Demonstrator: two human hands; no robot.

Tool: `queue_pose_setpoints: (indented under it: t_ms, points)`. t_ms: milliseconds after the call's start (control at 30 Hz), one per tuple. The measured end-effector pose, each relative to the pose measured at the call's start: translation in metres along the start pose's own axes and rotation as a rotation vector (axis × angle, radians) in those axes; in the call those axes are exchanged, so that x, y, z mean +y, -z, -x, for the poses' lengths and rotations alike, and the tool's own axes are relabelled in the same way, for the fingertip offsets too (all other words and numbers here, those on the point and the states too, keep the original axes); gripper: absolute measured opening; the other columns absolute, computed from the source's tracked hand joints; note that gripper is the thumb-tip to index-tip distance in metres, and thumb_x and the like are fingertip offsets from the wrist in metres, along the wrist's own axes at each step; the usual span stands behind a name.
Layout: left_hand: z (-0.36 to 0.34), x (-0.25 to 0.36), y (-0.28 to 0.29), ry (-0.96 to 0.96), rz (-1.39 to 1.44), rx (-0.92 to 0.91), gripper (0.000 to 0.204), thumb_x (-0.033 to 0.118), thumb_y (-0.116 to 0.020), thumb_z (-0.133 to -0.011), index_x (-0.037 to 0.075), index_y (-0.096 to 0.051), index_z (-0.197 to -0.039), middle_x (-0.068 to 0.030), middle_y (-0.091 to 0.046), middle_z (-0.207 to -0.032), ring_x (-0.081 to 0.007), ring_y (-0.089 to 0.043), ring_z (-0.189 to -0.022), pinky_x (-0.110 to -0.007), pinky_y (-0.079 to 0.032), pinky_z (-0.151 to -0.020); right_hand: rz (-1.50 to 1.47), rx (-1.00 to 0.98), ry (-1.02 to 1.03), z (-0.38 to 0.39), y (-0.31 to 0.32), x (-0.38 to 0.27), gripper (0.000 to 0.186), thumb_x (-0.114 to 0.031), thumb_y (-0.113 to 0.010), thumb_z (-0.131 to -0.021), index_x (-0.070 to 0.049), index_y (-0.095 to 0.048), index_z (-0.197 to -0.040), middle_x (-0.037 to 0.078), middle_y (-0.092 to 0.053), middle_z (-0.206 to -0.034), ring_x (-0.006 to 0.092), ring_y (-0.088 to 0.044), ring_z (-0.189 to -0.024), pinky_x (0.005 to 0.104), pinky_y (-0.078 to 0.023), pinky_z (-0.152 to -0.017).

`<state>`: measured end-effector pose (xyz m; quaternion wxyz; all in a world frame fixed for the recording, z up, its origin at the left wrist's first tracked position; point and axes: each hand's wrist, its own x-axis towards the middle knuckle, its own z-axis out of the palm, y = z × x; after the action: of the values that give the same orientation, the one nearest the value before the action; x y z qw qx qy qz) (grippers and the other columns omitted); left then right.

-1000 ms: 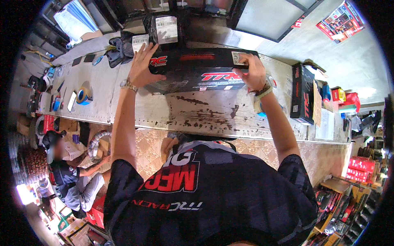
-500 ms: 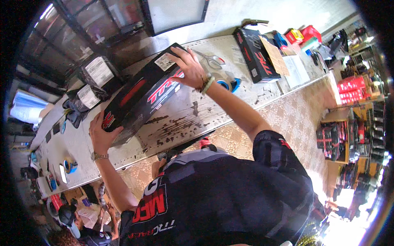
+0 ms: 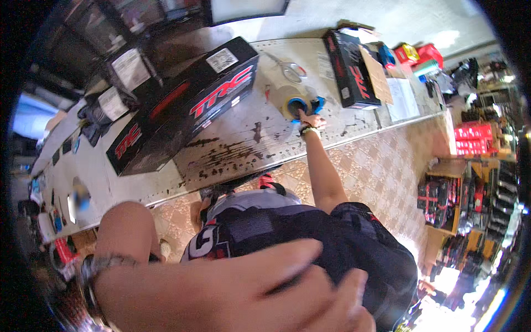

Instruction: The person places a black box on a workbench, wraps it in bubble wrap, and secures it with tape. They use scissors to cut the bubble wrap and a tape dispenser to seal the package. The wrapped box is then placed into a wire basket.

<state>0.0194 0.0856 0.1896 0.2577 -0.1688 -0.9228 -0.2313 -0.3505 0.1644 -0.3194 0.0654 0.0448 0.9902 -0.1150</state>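
Close up in the lower part of the view, my left hand (image 3: 232,288) is raised away from the table, large and slightly blurred. Its fingers are stretched out with gaps between them, and no object shows in it. Out on the table, my right hand (image 3: 313,120) is at a blue tape dispenser (image 3: 297,104) with a roll of tape, its fingers hooked at the ring. To the left, a long black box (image 3: 182,105) with red and white lettering and a white label lies untouched. Scissors (image 3: 291,71) lie beyond the dispenser.
Another black box (image 3: 351,72) with a cardboard piece (image 3: 377,74) stands at the right, near white paper (image 3: 402,99). Black wrapped parcels (image 3: 130,69) sit at the back left. A blurred blue tape roll (image 3: 82,199) is on the left end. Stocked shelves (image 3: 442,199) stand at right.
Both hands have let go of the long black box, which now lies lower and further left in view. My right hand moved to the tape dispenser; my left hand came up close to the camera.
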Motion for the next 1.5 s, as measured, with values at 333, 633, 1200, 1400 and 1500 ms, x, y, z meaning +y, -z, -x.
queue_pose_setpoints:
  t_ms: [333,633,1200,1400,1500]
  points:
    - [-0.006,-0.024,-0.053,-0.184,0.224,-0.078,0.037,0.033,-0.065,-0.077,-0.002,-0.059,-0.09,-0.0147,-0.061,-0.078,-0.026,-0.066,-0.073,-0.042,-0.054,-0.06,-0.8,0.129,1.207,0.132,0.031,0.014,0.053,0.002,-0.061,-0.076,0.004,-0.041,-0.125,0.034,-0.037,-0.136,0.0499,-0.047,-0.117,0.0489,-0.046,-0.093]
    - [0.166,-0.276,-0.324,1.079,0.707,-0.243,0.062,0.042,-0.075,-0.078,0.001,-0.055,-0.12,-0.0105,-0.065,-0.113,-0.0214,-0.062,-0.099,-0.038,-0.051,-0.083,-0.173,-0.519,1.249,0.138,0.09,0.018,0.067,-0.043,-0.085,-0.06,-0.003,-0.053,-0.104,0.019,-0.064,-0.09,0.0399,-0.063,-0.083,0.0456,-0.049,-0.071]
    - [0.151,-0.231,-0.194,1.089,1.76,-0.207,0.035,0.02,-0.06,-0.094,0.001,-0.055,-0.122,-0.0063,-0.062,-0.113,-0.0126,-0.061,-0.099,-0.027,-0.052,-0.083,-0.528,-0.865,1.158,0.202,0.252,0.035,0.043,-0.027,-0.074,-0.077,0.002,-0.052,-0.099,0.014,-0.059,-0.075,0.0214,-0.058,-0.067,0.0332,-0.045,-0.062]
    - [0.134,-0.233,-0.184,1.143,1.677,-0.331,0.031,0.026,-0.06,-0.094,0.002,-0.061,-0.113,-0.0064,-0.066,-0.101,-0.0124,-0.064,-0.089,-0.025,-0.055,-0.076,-0.518,-0.812,1.157,0.207,0.25,0.031,0.042,-0.031,-0.075,-0.079,0.0,-0.053,-0.098,0.016,-0.061,-0.075,0.0222,-0.061,-0.066,0.0336,-0.047,-0.061]
    - [0.127,-0.239,-0.181,1.156,1.425,-0.371,0.034,0.028,-0.062,-0.093,0.001,-0.061,-0.113,-0.0064,-0.065,-0.099,-0.0112,-0.063,-0.087,-0.026,-0.057,-0.073,-0.539,-0.782,1.133,0.209,0.248,0.03,0.041,-0.03,-0.074,-0.08,0.0,-0.053,-0.097,0.014,-0.061,-0.073,0.0193,-0.059,-0.065,0.0332,-0.047,-0.06]
